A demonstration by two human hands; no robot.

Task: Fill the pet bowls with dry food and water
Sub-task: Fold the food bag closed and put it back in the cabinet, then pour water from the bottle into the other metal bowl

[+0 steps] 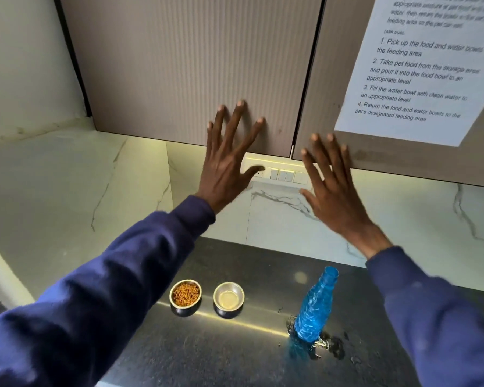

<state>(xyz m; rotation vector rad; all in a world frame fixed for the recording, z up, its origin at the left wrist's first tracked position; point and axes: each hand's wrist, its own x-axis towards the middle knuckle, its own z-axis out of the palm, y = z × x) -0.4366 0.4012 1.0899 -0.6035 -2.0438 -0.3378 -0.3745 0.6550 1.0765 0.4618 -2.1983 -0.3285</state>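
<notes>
My left hand (229, 163) and right hand (333, 188) are spread wide, holding nothing, above the round metal bowl of brown food (185, 295).

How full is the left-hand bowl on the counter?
Full: the bowl holds brown kibble nearly up to its rim, hiding the bottom.

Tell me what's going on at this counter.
A person in dark blue sleeves holds the left hand and the right hand up in front of the upper cabinet doors, fingers spread, gripping nothing. On the dark counter below, one steel bowl holds dry food and the second bowl seems to hold water. A blue bottle stands to their right. Both bowls look filled.
</notes>
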